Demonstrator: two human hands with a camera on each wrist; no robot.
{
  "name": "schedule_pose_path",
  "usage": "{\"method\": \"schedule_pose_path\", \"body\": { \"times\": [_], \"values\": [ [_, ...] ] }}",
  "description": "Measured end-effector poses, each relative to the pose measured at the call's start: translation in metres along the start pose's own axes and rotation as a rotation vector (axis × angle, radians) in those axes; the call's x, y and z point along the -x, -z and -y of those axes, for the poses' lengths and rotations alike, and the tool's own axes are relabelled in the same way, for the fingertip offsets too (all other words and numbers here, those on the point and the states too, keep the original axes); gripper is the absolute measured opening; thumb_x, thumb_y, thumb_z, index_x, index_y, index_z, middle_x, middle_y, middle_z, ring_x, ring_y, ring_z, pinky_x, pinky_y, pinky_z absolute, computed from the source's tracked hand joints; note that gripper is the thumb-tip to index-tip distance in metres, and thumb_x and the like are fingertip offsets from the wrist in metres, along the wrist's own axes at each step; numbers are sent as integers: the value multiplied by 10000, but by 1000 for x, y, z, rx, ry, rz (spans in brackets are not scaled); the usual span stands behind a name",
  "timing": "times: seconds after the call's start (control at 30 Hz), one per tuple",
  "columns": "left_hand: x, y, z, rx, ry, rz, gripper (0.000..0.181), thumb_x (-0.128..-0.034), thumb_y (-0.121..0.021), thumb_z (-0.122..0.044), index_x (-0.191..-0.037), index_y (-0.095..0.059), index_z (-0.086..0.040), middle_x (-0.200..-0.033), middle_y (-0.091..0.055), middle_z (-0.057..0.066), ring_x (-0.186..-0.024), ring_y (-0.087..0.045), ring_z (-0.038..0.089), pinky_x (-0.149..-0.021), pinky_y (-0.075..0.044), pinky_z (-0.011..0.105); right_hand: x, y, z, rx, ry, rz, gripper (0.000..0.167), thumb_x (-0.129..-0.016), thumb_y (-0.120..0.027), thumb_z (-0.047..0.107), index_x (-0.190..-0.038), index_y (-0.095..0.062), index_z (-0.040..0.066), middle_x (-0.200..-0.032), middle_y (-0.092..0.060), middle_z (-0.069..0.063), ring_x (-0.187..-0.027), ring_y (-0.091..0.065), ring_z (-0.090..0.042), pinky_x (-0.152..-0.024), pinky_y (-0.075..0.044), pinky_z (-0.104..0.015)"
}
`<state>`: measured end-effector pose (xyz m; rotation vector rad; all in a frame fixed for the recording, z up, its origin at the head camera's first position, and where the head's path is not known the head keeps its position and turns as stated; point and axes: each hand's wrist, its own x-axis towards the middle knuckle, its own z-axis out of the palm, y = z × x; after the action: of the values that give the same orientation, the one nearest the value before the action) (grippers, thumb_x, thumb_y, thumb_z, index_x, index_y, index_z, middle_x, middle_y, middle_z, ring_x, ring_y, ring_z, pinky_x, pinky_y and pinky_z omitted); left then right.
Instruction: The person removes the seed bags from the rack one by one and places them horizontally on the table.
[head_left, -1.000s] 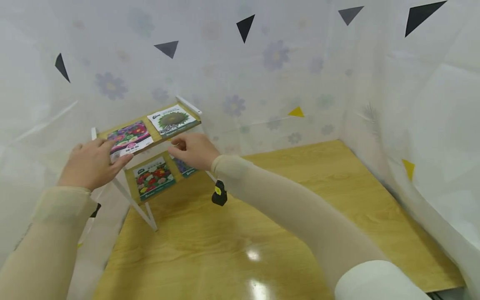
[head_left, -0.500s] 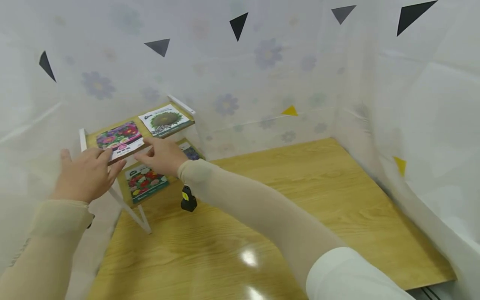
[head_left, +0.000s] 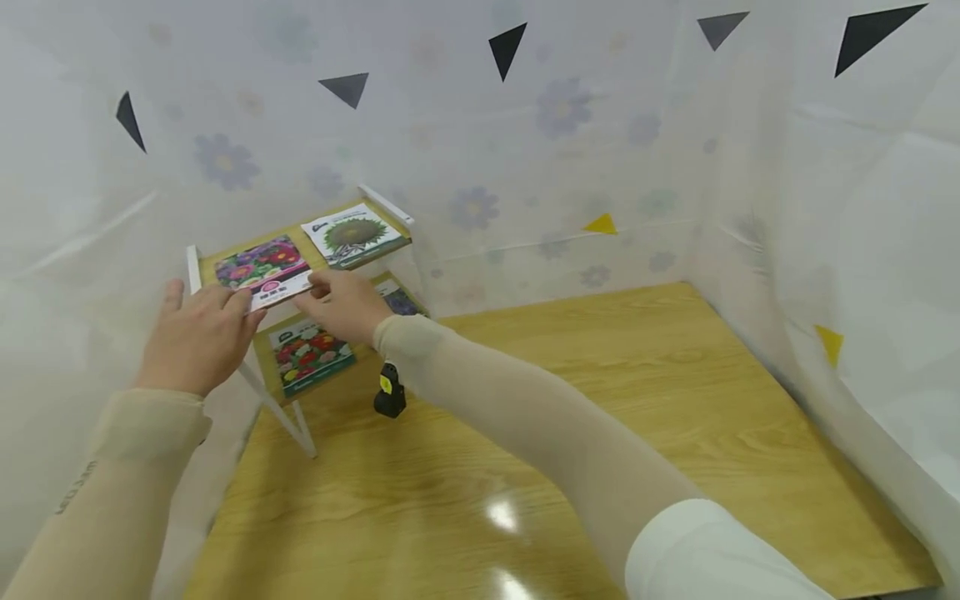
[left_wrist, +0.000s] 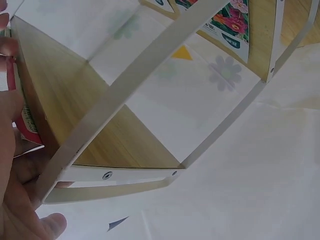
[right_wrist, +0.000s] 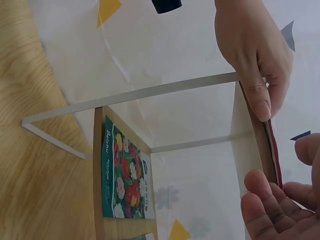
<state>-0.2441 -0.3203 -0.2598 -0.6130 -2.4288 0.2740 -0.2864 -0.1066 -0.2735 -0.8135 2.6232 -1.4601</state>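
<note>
"Right grip point(head_left: 347, 304) on the packet now?"

"Yes. Head view: it pinches the near right corner of the flat paper packet printed with pink and purple flowers point(head_left: 264, 260). One second ago it was further right, in front of the gap between the packets."

"And the left?"

"Left grip point(head_left: 197, 333) pinches the near left corner; it was at that side then, too. The flowered packet lies at the front of the upper tan wooden shelf point(head_left: 306, 243) on the white-framed rack point(head_left: 276, 408). The white square packet with a green-brown sunflower point(head_left: 354, 237) stays put to its right."

"Left wrist view?"

"Fingers at the packet's red edge, beside a white bar; partly cut off."

"Right wrist view?"

"The packet, edge-on, between both hands. Below: a white-and-green packet with red blooms point(right_wrist: 127, 172) and the glossy wooden desk point(right_wrist: 35, 185)."
</note>
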Motion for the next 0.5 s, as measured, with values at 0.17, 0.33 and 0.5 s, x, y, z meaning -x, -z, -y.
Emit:
{"method": "schedule_pose_path", "body": {
  "times": [0.17,0.33,0.5],
  "values": [
    [1,-1,-6,4,-5,-19,255,-893,-665,-181,-957,-562,43,-909,-611,262,-898,-567,427,-1024,-278,655,2,2,-5,6,-2,-51,446,-981,-530,408,-1358,-542,168,-1266,-594,51,-1101,-572,-63,-900,-461,-189],
    [0,-1,-15,14,-19,-63,277,-907,-642,-199,-986,-579,59,-942,-619,267,-945,-579,429,-1046,-269,653,3,7,-11,-12,21,-138,288,-993,-536,323,-1205,-634,154,-1117,-646,60,-979,-593,-54,-802,-482,-187],
    [1,-1,-24,38,-34,-121,311,-900,-635,-209,-1005,-598,81,-930,-620,279,-925,-588,437,-1017,-337,621,4,11,-15,-1,58,-204,164,-987,-556,252,-1058,-668,157,-953,-657,75,-849,-586,-37,-705,-476,-169]
  ]
}}
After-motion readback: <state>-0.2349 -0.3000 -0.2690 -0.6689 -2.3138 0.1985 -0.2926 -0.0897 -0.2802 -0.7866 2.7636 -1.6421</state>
